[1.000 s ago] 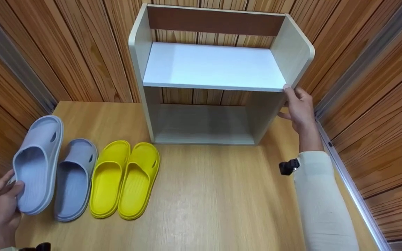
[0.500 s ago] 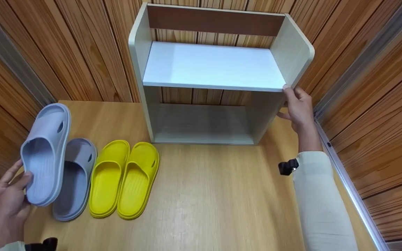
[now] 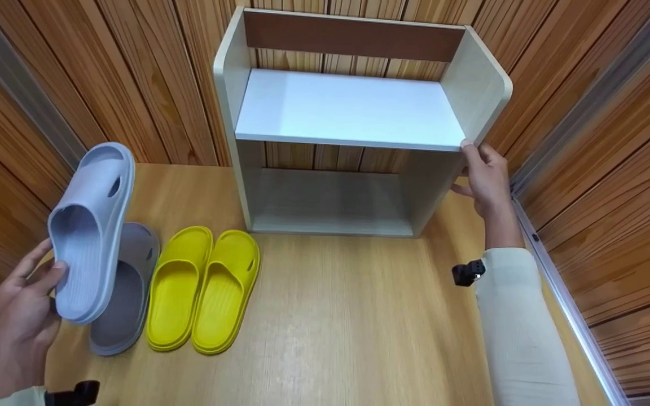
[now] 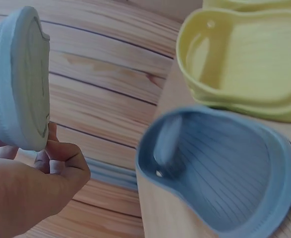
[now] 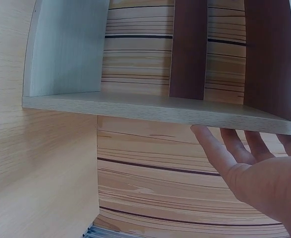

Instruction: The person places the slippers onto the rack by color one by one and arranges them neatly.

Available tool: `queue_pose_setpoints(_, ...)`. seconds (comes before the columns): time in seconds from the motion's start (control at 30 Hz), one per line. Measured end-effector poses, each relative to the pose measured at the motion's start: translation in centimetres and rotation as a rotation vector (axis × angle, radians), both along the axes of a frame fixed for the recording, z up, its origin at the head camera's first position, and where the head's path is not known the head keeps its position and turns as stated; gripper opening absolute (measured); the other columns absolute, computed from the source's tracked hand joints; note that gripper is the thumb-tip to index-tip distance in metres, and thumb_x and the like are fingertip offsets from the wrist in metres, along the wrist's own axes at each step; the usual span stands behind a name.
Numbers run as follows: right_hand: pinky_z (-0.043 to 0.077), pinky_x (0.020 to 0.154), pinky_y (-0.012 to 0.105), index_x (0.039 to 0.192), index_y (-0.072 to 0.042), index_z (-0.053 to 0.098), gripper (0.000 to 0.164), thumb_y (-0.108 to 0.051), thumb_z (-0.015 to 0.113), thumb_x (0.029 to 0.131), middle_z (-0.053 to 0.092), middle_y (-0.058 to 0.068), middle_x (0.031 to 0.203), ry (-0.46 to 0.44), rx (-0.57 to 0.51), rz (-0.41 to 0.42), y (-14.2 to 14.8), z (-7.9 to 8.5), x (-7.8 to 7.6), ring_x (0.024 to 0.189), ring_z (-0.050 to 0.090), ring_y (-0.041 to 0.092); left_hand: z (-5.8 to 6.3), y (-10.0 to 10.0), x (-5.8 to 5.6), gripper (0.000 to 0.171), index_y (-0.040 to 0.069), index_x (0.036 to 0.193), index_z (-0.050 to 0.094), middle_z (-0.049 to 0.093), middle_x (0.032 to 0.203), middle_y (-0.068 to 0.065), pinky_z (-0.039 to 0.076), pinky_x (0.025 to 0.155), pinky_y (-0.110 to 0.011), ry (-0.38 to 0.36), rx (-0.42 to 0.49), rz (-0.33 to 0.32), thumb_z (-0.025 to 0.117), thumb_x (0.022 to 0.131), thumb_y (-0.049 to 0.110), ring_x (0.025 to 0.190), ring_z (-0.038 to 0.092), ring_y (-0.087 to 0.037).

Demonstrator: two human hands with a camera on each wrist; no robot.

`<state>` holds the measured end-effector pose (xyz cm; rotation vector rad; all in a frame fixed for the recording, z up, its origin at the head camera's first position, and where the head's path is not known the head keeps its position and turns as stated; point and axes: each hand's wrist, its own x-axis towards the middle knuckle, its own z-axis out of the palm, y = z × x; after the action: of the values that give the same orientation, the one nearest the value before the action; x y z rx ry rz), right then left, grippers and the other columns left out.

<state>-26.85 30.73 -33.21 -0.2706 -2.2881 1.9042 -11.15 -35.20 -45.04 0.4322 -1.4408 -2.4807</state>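
Slipper shifted right, left hand pinching it; keep clear of mate beside that hand; right hand grips rack.

Left fingers pinching; right arm extended forward (sleeved).

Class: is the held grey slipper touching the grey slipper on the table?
Apart. The left wrist view shows wall panels between the held slipper and the lower slipper.

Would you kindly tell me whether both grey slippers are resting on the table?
No, the left hand holds one grey slipper up off the table.
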Motion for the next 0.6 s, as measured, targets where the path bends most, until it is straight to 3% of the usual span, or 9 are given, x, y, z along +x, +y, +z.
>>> queue_pose_setpoints(0.27,0.045,0.103,0.057,0.139,-0.017,0.054,0.052,-0.053,0.053,0.101,0.044,0.013,0.146,-0.026,-0.024,-0.009,0.2,-0.1,-0.2,0.131,0.048,0.033,1.4,1.5,0.3,0.050,0.014,0.144,0.058,0.059,0.117,-0.009,0.058,0.073,-0.027,0.101,0.047,-0.063,0.064,0.097,0.000,0.097,0.064,-0.017)
queue_pose_setpoints(0.6,0.044,0.101,0.061,0.147,-0.015,0.051,0.057,-0.051,0.052,0.102,0.045,0.017,0.147,0.027,0.013,0.007,0.0,-0.2,0.0,0.129,0.049,0.037,2.2,2.5,0.3,0.049,0.010,0.144,0.057,0.061,0.114,-0.012,0.059,0.070,-0.029,0.176,0.086,-0.111,0.059,0.098,-0.006,0.093,0.066,-0.020)
